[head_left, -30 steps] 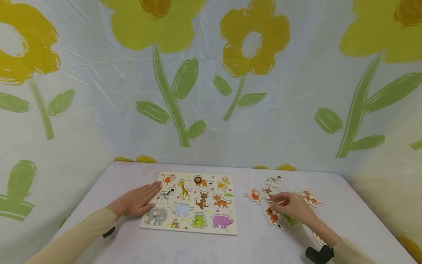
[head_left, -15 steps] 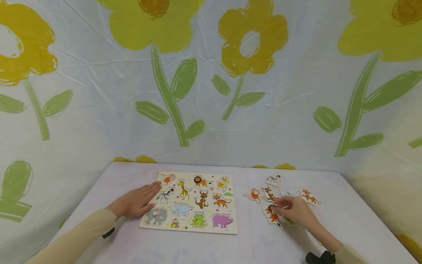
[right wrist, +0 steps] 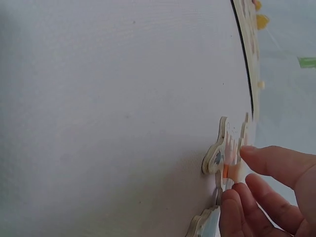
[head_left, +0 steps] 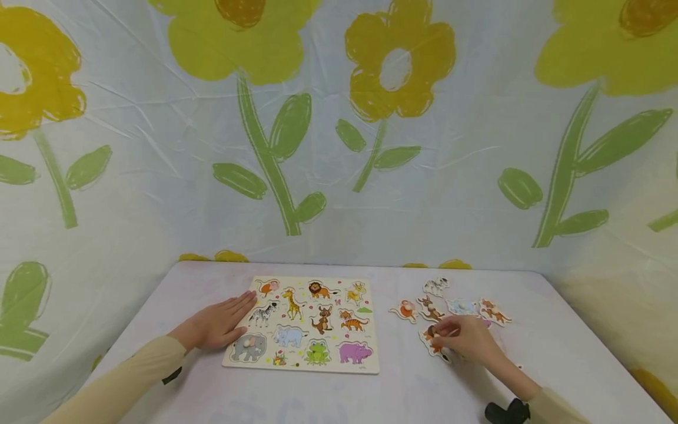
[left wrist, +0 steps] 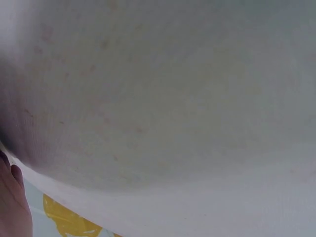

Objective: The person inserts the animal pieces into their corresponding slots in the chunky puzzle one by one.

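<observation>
My left hand (head_left: 214,325) lies flat, its extended fingers against the left edge of the wooden animal puzzle board (head_left: 339,284). Part of that hand also shows at the lower left corner of the left wrist view. Thumb and fingertips of my right hand (head_left: 468,341) close around the knob of the lion puzzle piece (head_left: 431,347), which lies on the table. In the right wrist view, the curled fingers are beside the lion piece (right wrist: 213,160); the exact contact is hard to see. The board's gray elephant (head_left: 249,347) has a knob on it.
Around the right hand lie loose pieces: a zebra (head_left: 436,287), a monkey (head_left: 405,311), a kangaroo (head_left: 431,308), a light blue piece (head_left: 462,307) and a tiger (head_left: 494,312). Others are partly hidden under the hand. A flower-patterned cloth (head_left: 381,229) stands behind the table.
My right hand has shifted slightly left and down, from beside the kangaroo to the lion piece's knob. The light blue piece has come into view behind it. My left hand has stayed put.
</observation>
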Motion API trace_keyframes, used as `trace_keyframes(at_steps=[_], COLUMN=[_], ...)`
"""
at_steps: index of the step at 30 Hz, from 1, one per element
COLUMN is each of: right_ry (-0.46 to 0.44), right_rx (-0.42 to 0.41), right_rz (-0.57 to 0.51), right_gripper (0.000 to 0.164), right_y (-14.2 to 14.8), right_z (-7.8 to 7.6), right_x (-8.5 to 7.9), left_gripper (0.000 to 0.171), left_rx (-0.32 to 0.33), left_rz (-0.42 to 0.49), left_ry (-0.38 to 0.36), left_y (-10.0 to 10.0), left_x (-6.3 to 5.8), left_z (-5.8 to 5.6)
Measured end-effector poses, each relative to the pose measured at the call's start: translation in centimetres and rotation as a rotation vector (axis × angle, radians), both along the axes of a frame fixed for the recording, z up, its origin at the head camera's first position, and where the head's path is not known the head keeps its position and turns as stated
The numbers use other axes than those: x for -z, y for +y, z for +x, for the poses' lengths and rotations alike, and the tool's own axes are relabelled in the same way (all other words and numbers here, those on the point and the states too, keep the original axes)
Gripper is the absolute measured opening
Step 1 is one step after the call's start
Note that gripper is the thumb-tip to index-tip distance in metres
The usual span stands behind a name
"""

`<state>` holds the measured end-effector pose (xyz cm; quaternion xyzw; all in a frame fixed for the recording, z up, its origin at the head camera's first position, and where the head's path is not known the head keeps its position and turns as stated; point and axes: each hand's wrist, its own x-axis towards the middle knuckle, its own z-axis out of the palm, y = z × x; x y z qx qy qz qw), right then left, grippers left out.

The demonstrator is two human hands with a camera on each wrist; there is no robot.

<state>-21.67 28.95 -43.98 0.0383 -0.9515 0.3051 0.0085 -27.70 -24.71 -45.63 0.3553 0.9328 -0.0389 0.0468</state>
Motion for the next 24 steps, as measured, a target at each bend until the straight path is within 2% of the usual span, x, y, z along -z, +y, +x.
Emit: trace_keyframes(at_steps=[14, 24], right_ry=[-0.033, -0.013], right_rx=[0.029, 0.007], right_rz=[0.044, 0.035], right_gripper=[0.014, 0.013], right_y=[-0.8, -1.6], right_z=[-0.2, -0.3], right_x=[-0.1, 0.2], left_gripper=[0.067, 0.067], left_rx=[-0.002, 0.013], left_rz=[0.013, 0.014], left_ry=[-0.007, 0.003], left_y=[0.0, -0.2], left_x=[0.0, 0.1], left_z=[0.1, -0.1])
